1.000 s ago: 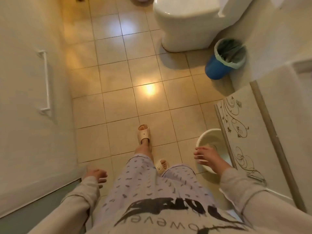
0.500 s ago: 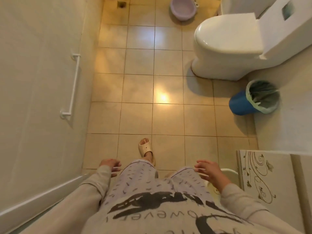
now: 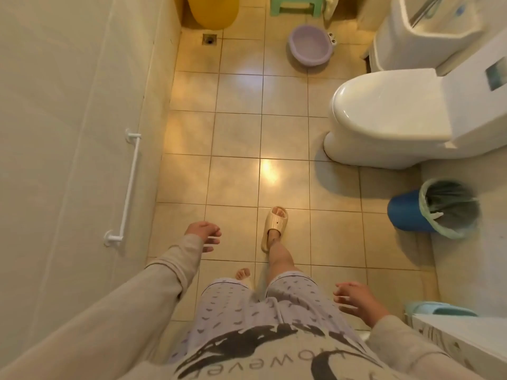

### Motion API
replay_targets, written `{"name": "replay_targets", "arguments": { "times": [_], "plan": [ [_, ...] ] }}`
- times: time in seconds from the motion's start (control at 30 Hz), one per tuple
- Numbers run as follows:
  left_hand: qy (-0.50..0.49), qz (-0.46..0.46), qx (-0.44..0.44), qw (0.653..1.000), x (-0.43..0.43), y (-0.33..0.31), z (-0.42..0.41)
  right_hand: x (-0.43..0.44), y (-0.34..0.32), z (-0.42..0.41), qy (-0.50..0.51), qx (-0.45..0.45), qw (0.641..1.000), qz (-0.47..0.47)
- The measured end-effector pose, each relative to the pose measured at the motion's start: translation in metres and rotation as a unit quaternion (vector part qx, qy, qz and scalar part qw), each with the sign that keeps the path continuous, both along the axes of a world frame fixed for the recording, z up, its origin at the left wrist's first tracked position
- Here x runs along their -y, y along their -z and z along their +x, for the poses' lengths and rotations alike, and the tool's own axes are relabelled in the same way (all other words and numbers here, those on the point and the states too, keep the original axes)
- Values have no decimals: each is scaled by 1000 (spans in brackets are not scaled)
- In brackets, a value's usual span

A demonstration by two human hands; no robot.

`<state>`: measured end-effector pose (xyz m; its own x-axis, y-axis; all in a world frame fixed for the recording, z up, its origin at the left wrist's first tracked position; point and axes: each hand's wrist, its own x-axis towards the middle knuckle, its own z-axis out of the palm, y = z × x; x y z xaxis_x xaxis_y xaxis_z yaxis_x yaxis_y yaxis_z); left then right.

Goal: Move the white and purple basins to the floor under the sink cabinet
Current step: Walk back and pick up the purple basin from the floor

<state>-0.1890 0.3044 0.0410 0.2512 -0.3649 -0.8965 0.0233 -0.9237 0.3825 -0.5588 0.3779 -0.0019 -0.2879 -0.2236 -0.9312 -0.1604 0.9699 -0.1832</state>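
The purple basin [image 3: 310, 46] sits on the tiled floor at the far end of the bathroom, left of the toilet tank. The white basin is almost out of view; only a sliver of pale rim [image 3: 363, 335] shows by the sink cabinet [image 3: 455, 342] at the bottom right. My left hand [image 3: 204, 235] hangs empty with fingers apart, low on the left. My right hand [image 3: 356, 298] is also empty and spread, just left of the cabinet corner. Both hands are far from the purple basin.
A white toilet [image 3: 389, 116] fills the right side, with a blue bin [image 3: 436, 208] lined with a green bag in front of it. A yellow bucket [image 3: 211, 10] and green stool [image 3: 292, 5] stand at the far wall. A white grab bar [image 3: 129, 187] is on the left wall.
My right hand has let go of the white basin by the cabinet and risen. The view has tilted up and forward, bringing the purple basin into sight. I have stepped forward.
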Motion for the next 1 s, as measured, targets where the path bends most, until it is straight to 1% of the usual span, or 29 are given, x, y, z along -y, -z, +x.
{"name": "replay_targets", "arguments": {
  "times": [0.2,0.43,0.63,0.73,0.83,0.93,1.0],
  "plan": [
    [-75,78,44,993,31,17,15,145,-5,32,-70,34,996,-31],
    [-102,114,38,987,77,23,28,310,-32,63,-156,88,977,-119],
    [-124,144,53,980,145,35,62,402,-33,78,-143,97,978,-120],
    [-113,148,49,981,199,44,79,436,-26,89,-126,93,982,-108],
    [-89,153,58,982,271,49,94,466,-19,99,-103,74,988,-91],
    [-42,152,52,986,362,41,108,488,-19,107,-68,51,994,-68],
    [0,133,43,990,423,31,111,499,-18,109,-38,33,997,-59]
  ]
}}
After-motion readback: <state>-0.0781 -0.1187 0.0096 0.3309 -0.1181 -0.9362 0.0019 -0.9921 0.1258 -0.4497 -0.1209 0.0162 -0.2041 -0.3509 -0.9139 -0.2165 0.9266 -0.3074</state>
